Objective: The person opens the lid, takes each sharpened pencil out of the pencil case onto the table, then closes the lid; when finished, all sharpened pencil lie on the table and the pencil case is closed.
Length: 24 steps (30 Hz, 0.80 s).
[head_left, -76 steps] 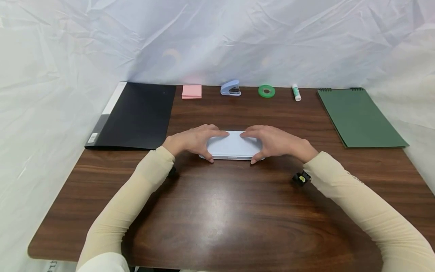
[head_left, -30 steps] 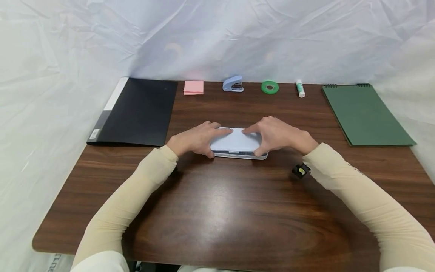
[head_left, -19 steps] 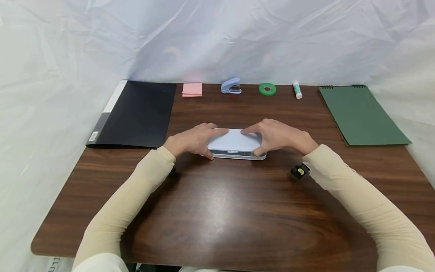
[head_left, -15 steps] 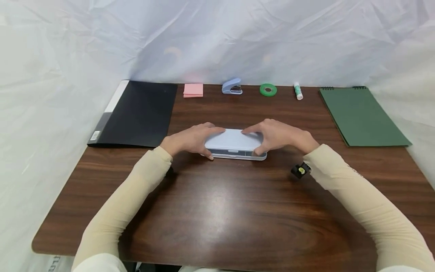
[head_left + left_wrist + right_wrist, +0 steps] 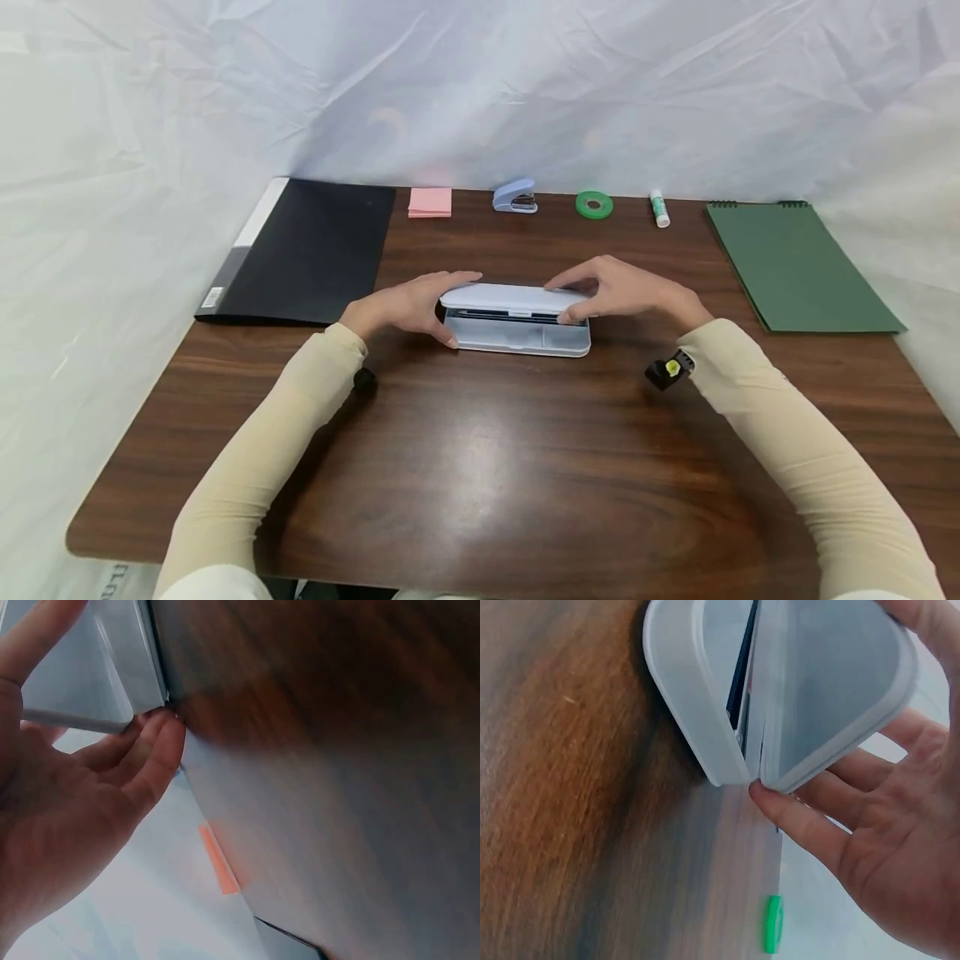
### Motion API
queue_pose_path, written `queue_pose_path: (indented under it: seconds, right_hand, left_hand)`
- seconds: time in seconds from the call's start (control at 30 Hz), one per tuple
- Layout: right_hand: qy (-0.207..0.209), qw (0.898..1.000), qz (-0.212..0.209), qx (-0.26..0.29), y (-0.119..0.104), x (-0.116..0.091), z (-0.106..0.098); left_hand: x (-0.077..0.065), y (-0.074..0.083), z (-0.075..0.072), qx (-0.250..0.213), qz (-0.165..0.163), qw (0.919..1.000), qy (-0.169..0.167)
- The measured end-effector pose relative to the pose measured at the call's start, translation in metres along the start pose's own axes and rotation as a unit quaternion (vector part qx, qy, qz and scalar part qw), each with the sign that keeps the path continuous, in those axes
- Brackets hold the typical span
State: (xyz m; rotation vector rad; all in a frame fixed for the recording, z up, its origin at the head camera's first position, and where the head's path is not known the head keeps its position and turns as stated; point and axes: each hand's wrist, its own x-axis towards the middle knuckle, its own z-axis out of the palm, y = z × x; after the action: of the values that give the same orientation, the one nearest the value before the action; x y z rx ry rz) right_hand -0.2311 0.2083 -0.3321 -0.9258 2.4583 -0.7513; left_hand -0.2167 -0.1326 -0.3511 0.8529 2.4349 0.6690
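Note:
A white pencil case lies mid-table with its lid raised partway, hinged along the far side. Dark slender items show inside through the gap, their kind unclear. My left hand grips the case's left end, thumb at the front corner; in the left wrist view its fingers reach the back corner. My right hand holds the lid's right end between thumb and fingers. The right wrist view shows that hand with a fingertip by the hinge and the lid tilted up from the base.
Along the back of the brown table stand pink sticky notes, a blue stapler, green tape and a glue stick. A black folder lies left, a green spiral notebook right. White sheeting hangs behind.
The pencil case's lid has gone from closed to partly raised, its front edge rising with my right hand. My left hand has slid a little left to the case's end.

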Motion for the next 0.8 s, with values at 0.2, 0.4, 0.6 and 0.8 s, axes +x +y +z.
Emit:
queue_pose_path:
  seconds: [0.2,0.4,0.6,0.8]
  right_hand:
    - [0.004,0.998,0.008,0.062,0.0022,-0.0018,-0.0048]
    - [0.041,0.997,0.033,0.056,0.0031,-0.0016,-0.0079]
    - [0.083,0.994,0.056,0.05,0.0053,0.0002,-0.0075]
    - [0.119,0.989,0.054,0.068,0.0064,0.0037,-0.0068]
  left_hand:
    - [-0.0004,-0.0008,-0.0006,-0.04,-0.015,0.9989,0.018]
    - [0.001,-0.0032,0.0008,-0.052,-0.032,0.9966,0.056]
    - [0.0003,-0.0031,0.0012,-0.054,-0.035,0.995,0.076]
    - [0.0007,-0.0035,0.0015,-0.044,-0.042,0.9946,0.084]
